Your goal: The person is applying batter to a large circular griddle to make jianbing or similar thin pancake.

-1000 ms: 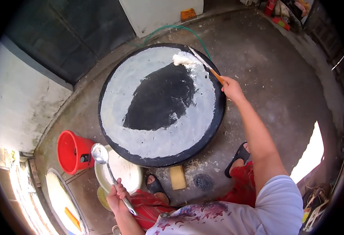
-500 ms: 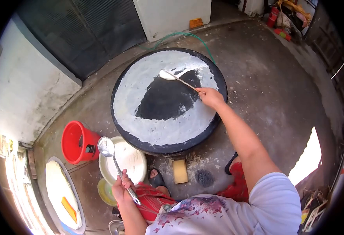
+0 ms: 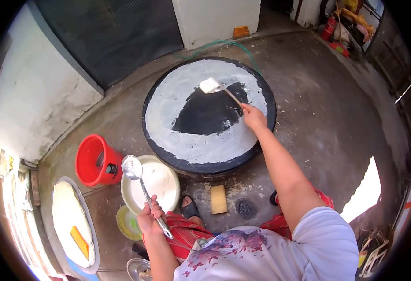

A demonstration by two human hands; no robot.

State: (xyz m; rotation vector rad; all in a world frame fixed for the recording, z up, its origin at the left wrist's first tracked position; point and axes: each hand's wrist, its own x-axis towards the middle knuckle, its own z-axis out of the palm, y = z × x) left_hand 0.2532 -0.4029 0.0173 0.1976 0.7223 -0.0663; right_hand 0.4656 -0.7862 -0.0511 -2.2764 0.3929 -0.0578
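My right hand [image 3: 254,115] is closed around the handle of a spatula [image 3: 233,97]. A lump of white batter [image 3: 210,85] covers the spatula's head, over the upper part of a big round black griddle [image 3: 270,122]. Around the griddle lies a ring of spread white batter [image 3: 177,146], with a bare black patch in the middle. In my left hand [image 3: 151,217] is a metal ladle [image 3: 143,187], its bowl upward and smeared with white. That bowl hangs over the edge of a pale basin [image 3: 126,193] holding white batter.
Left of the basin stands a red bucket [image 3: 81,164]. An oval tray [image 3: 96,250] carries a stack of pale flat sheets and an orange scraper [image 3: 79,242]. A yellow sponge-like block [image 3: 218,199] and a dark scouring pad [image 3: 246,208] lie before the griddle. A green hose [image 3: 214,42] runs behind.
The spatula has turned in my right hand, so the batter on its head now shows as a thicker lump. My left hand keeps the ladle nearly in place. The view has shifted slightly.
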